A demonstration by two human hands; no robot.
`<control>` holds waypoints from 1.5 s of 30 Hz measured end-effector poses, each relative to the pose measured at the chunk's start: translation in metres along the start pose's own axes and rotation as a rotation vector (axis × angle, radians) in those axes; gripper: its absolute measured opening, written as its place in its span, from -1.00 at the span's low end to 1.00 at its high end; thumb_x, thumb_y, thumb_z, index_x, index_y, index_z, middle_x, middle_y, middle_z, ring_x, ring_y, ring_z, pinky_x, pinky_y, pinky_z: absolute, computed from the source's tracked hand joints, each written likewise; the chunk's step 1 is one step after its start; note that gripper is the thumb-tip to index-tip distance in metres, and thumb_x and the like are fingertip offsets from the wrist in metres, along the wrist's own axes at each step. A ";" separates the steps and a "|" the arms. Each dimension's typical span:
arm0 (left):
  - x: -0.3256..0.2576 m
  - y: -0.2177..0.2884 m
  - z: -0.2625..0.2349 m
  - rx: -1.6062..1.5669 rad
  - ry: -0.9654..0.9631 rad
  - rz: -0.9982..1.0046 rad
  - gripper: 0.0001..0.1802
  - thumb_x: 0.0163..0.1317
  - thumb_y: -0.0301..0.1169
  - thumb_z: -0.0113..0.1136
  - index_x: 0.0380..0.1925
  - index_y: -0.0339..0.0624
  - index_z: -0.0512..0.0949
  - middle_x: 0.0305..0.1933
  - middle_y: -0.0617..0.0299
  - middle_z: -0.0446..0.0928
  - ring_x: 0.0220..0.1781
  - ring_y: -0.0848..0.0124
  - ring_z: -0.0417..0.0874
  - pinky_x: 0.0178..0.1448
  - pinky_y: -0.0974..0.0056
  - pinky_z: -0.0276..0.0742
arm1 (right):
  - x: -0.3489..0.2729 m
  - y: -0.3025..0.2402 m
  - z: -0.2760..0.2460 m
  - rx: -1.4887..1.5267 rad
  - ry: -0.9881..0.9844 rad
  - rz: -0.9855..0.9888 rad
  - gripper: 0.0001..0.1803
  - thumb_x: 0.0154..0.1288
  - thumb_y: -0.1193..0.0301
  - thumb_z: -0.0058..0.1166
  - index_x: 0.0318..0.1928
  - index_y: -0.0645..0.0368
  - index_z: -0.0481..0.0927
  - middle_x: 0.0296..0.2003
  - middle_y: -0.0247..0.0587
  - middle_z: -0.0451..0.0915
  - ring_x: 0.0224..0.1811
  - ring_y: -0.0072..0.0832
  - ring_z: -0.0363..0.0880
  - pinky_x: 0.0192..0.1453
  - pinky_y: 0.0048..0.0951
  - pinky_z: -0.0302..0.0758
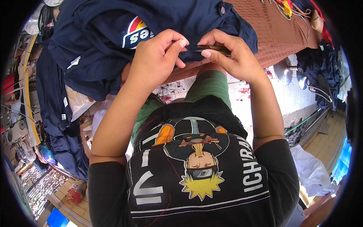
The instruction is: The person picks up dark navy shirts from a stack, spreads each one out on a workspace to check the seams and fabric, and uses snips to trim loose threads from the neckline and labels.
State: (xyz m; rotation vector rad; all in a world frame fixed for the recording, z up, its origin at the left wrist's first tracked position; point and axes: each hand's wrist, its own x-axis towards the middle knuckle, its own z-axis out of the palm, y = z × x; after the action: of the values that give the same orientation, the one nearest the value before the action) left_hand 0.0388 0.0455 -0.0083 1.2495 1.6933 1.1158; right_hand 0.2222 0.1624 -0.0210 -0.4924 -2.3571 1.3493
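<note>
My right hand (240, 56) holds a pair of thread snips (214, 49), with the dark pointed tips turned left toward my other hand. Thumb and forefinger of my left hand (154, 58) are pinched together. Whatever is between them is too small to make out. Both hands are above the near edge of a navy garment (100, 32). A printed red, yellow and white badge (137, 33) shows on its cloth, partly behind my left hand. A small white label (74, 62) sticks out at the garment's left side.
Brown textured cloth (274, 28) lies under the garment, with coloured cords (289, 8) at its far right. More navy clothing (56, 113) hangs at the left, beside a pale plastic bag (77, 102). Thread scraps (170, 90) litter the floor. White cloth (312, 170) lies at the lower right.
</note>
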 end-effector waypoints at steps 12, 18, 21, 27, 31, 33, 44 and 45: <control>-0.001 0.000 0.001 0.068 -0.005 0.091 -0.80 0.39 -0.36 0.09 -0.19 -0.32 0.53 -0.33 0.19 0.62 -0.46 0.56 0.63 -0.37 0.50 0.53 | 0.010 -0.002 0.003 -0.034 -0.049 -0.039 -0.88 0.26 0.54 0.15 -0.21 0.31 0.57 -0.34 -0.26 0.60 -0.26 -0.59 0.59 -0.14 -0.55 0.51; -0.002 0.001 0.002 0.107 -0.008 0.092 -0.80 0.39 -0.37 0.08 -0.19 -0.32 0.53 -0.32 0.22 0.63 -0.45 0.57 0.62 -0.38 0.50 0.53 | 0.009 -0.002 0.005 -0.002 -0.061 -0.012 -0.90 0.28 0.53 0.16 -0.23 0.30 0.56 -0.35 -0.29 0.59 -0.31 -0.63 0.57 -0.19 -0.57 0.51; -0.002 -0.001 0.002 0.106 -0.002 0.092 -0.81 0.38 -0.38 0.10 -0.19 -0.31 0.54 -0.31 0.22 0.63 -0.43 0.58 0.62 -0.37 0.51 0.51 | 0.009 -0.003 0.005 -0.025 -0.084 -0.012 -0.90 0.28 0.52 0.16 -0.25 0.29 0.55 -0.38 -0.31 0.58 -0.32 -0.67 0.54 -0.21 -0.59 0.50; -0.011 0.036 -0.030 0.265 -0.044 0.466 -0.82 0.28 -0.41 0.16 -0.35 -0.33 0.63 -0.19 0.11 0.59 -0.28 0.58 0.52 -0.26 0.51 0.34 | 0.008 0.001 -0.006 -0.013 0.131 -0.126 -0.84 0.21 0.39 0.23 -0.21 0.12 0.59 -0.41 -0.24 0.61 -0.40 -0.43 0.56 -0.27 -0.46 0.46; -0.039 0.076 -0.058 0.251 -0.183 0.570 -0.48 0.33 -0.11 -0.04 -0.49 -0.36 0.65 -0.23 -0.01 0.55 -0.24 0.41 0.48 -0.17 0.36 0.28 | 0.000 0.003 -0.026 0.032 0.150 -0.035 -0.82 0.33 0.47 0.14 -0.12 0.30 0.53 -0.25 -0.38 0.57 -0.12 -0.67 0.49 0.03 -0.59 0.42; -0.054 0.082 -0.063 0.241 -0.114 0.571 -0.35 0.33 0.01 -0.14 -0.55 -0.36 0.65 -0.25 -0.04 0.54 -0.24 0.33 0.48 -0.13 0.32 0.27 | 0.001 0.004 -0.031 0.029 0.151 -0.058 -0.82 0.34 0.46 0.14 -0.12 0.29 0.53 -0.26 -0.40 0.56 -0.16 -0.70 0.48 -0.03 -0.62 0.41; -0.034 0.009 -0.012 0.678 0.013 0.214 -0.48 0.10 -0.36 0.37 0.07 -0.16 0.43 -0.09 0.00 0.62 -0.09 0.27 0.66 -0.04 0.28 0.52 | -0.001 0.008 -0.030 0.032 0.247 -0.101 -0.73 0.21 0.60 0.20 -0.06 0.22 0.55 -0.17 -0.41 0.52 -0.19 -0.67 0.46 -0.14 -0.61 0.42; -0.031 -0.012 -0.001 0.671 0.048 0.295 -0.46 0.11 -0.37 0.35 0.10 -0.13 0.41 -0.09 -0.04 0.61 -0.10 0.22 0.66 -0.05 0.28 0.53 | 0.002 0.008 -0.030 -0.136 0.206 -0.112 -0.68 0.16 0.63 0.20 -0.04 0.18 0.55 -0.13 -0.38 0.52 -0.17 -0.62 0.49 -0.12 -0.58 0.44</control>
State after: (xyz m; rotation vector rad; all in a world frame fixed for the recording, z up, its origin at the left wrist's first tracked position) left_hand 0.0420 0.0140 -0.0177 1.9455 2.0520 0.7487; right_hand 0.2359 0.1894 -0.0134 -0.5036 -2.2787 1.0417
